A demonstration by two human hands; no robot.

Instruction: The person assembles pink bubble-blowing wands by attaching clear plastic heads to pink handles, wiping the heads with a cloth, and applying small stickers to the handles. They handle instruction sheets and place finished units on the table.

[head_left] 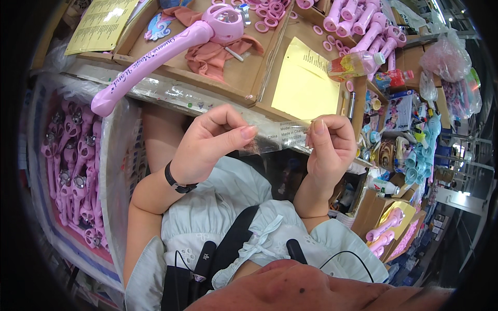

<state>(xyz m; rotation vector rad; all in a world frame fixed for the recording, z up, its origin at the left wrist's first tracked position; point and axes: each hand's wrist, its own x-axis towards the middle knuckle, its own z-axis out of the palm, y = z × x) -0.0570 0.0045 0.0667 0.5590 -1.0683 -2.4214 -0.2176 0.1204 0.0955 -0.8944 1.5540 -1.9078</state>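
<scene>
Between my two hands a clear sticker (275, 136) with small dark print is stretched out flat. My left hand (220, 137) pinches its left end between thumb and fingers. Its right end is pinched by my right hand (330, 142). Both hands are above my lap, just in front of the workbench edge. A pink toy wand (155, 60) with an openwork round head lies slantwise across the tray edge, beyond my left hand. Past my right hand, a yellow printed sheet (303, 85) rests in a cardboard tray.
A lined crate (111, 197) of pink wands stands at my left. On the bench are an orange cloth (210, 59), pink rings (267, 13) and a plastic bottle (353, 65). More pink wands (371, 33) are piled at the back. Light blue parts (423, 150) hang at the right.
</scene>
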